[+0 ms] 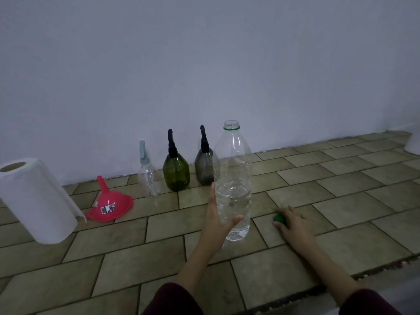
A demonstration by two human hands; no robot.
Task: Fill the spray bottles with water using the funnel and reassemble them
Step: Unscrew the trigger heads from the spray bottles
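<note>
Tall clear plastic water bottle [233, 178], uncapped, green neck ring, roughly one-third full, upright on tiled floor [341, 178]. Left hand [218, 214] grasps its lower body, thumb in front. Right hand [292, 221] lies just right, fingers loosely over small green cap [279, 218]. Behind: clear spray bottle [148, 176], green spray bottle [176, 168], grey spray bottle [204, 164], sprayers fitted; pink plastic funnel [109, 204] inverted at left.
</note>
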